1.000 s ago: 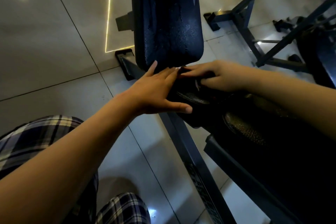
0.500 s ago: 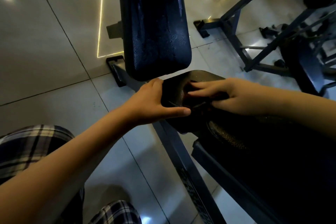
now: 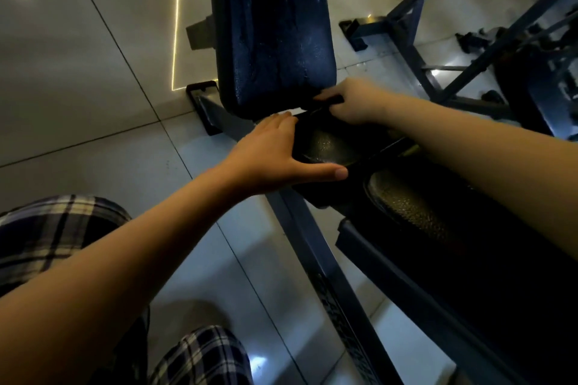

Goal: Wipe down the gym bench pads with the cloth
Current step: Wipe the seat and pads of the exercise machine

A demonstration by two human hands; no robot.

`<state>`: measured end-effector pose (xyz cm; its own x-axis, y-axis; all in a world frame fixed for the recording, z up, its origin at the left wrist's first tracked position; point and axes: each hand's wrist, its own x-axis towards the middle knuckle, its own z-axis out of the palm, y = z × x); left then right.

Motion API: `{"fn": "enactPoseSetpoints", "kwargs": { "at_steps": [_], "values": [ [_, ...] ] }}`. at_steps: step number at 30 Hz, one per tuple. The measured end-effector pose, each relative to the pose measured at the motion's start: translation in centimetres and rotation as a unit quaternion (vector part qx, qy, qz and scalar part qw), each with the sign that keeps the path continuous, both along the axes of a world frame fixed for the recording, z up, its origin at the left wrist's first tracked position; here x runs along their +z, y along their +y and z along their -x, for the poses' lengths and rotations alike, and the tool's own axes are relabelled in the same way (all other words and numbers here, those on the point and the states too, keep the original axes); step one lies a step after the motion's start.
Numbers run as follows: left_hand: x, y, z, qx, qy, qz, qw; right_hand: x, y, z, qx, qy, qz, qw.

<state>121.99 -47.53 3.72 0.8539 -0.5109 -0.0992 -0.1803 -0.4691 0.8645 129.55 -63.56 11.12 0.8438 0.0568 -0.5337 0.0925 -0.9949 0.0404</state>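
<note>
The bench has a glossy dark blue back pad [image 3: 272, 25] at the top middle and a black textured seat pad [image 3: 331, 144] just below it. My right hand [image 3: 353, 100] grips a dark cloth [image 3: 328, 101] with curled fingers, at the gap where the seat pad meets the back pad's lower right corner. Most of the cloth is hidden under the hand. My left hand [image 3: 269, 159] rests on the seat pad's left edge, fingers straight and thumb stretched along the near rim.
A second black textured pad [image 3: 413, 206] lies lower right. The bench's steel frame rail [image 3: 300, 228] runs down across the glossy tiled floor [image 3: 93, 72]. Another machine's metal frame [image 3: 413, 40] stands at the upper right. My plaid-clad legs [image 3: 47, 234] are at the lower left.
My right hand has slid with the cloth from the seat pad's middle up to its far end by the back pad. My left hand stays on the seat's left edge.
</note>
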Motion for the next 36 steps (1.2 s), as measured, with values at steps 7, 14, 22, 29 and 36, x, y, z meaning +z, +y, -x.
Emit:
{"fn": "enactPoseSetpoints", "kwargs": {
  "at_steps": [7, 14, 22, 29, 36],
  "values": [
    [0.0, 0.1, -0.1, -0.012, 0.004, -0.004, 1.0, 8.0, -1.6, 7.3, 0.033, 0.107, -0.079, 0.99],
    [0.1, 0.0, -0.3, -0.02, -0.015, 0.003, 1.0, 4.3, -2.3, 2.7, -0.006, 0.06, -0.067, 0.996],
    [0.6, -0.1, -0.7, -0.102, -0.053, -0.054, 0.992, 1.0, -1.5, -0.9, -0.02, 0.034, 0.01, 0.999],
    [1.1, -0.6, -1.0, -0.093, -0.073, -0.075, 0.99, 7.8, -3.2, 4.8, 0.01, 0.147, -0.035, 0.988],
    [1.1, -1.3, -1.1, -0.087, -0.064, -0.094, 0.99, 4.0, -4.7, 0.6, -0.044, 0.054, -0.018, 0.997]
  ]
}}
